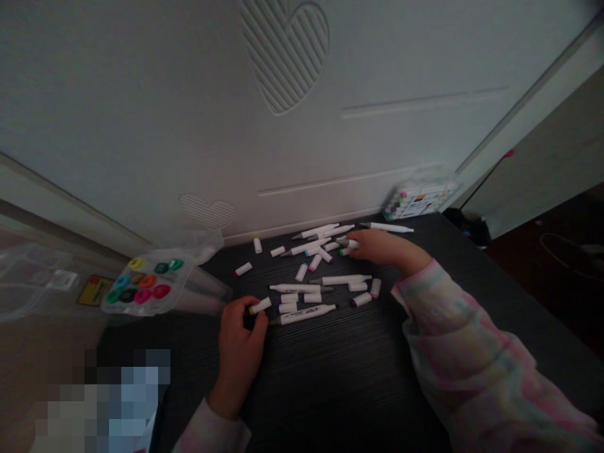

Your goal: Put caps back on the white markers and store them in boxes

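Observation:
My left hand (243, 336) is closed in a pinch on a white marker cap (261, 306) with a yellowish end, low over the dark table. Farther back, my right hand (377, 248) grips a white marker (348, 243) whose grey end points left; most of its barrel is hidden by the fingers. Just under that marker lies a cap with a green end (344, 251). Uncapped white markers and loose caps with coloured ends are scattered between the hands. One marker with printed lettering (306, 314) lies right of my left hand, and another marker (389, 227) lies behind my right hand.
A clear plastic case (184, 308) with several colourful capped markers stands at the left. Another marker case (419, 198) leans at the back right. Behind the dark table (340, 377) rises a white panel (377, 145) with heart reliefs. A blurred pixelated patch covers the lower left.

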A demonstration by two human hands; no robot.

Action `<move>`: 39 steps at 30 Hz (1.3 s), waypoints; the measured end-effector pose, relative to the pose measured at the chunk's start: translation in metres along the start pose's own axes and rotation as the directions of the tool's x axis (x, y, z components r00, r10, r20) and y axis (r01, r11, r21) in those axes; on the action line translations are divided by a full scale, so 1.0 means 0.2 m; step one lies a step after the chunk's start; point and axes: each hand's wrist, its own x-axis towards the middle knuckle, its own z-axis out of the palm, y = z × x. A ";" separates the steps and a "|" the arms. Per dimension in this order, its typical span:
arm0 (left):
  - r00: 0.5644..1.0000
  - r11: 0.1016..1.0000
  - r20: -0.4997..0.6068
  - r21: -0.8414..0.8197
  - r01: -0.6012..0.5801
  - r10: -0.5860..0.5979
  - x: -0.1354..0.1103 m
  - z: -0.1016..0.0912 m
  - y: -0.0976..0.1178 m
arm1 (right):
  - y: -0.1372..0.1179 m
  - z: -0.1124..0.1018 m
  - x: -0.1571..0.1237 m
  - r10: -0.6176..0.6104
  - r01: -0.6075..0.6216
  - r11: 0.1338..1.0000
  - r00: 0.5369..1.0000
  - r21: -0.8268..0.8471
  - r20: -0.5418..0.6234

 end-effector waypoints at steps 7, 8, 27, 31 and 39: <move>0.997 0.997 0.047 0.041 -0.071 0.069 0.01 0.00 0.00 | -0.03 -0.03 -0.02 -0.017 0.022 0.988 0.999 0.153 -0.032; 0.996 0.996 0.049 0.041 -0.073 0.071 0.01 0.00 0.01 | -0.04 -0.04 -0.03 -0.028 0.035 0.983 0.999 0.181 -0.045; 0.951 0.961 -0.135 0.065 -0.270 0.277 -0.02 0.02 -0.03 | -0.30 -0.09 -0.25 -0.498 0.168 -0.243 0.823 0.955 -0.272; 0.890 0.920 -0.241 0.043 -0.389 0.388 -0.04 0.03 0.01 | -0.33 -0.09 -0.29 -0.487 0.250 -0.174 0.818 0.952 -0.304; 0.832 0.674 -0.218 -0.499 -0.545 0.511 -0.11 -0.20 0.49 | -0.46 -0.19 -0.49 -0.446 0.357 0.055 0.844 0.932 -0.297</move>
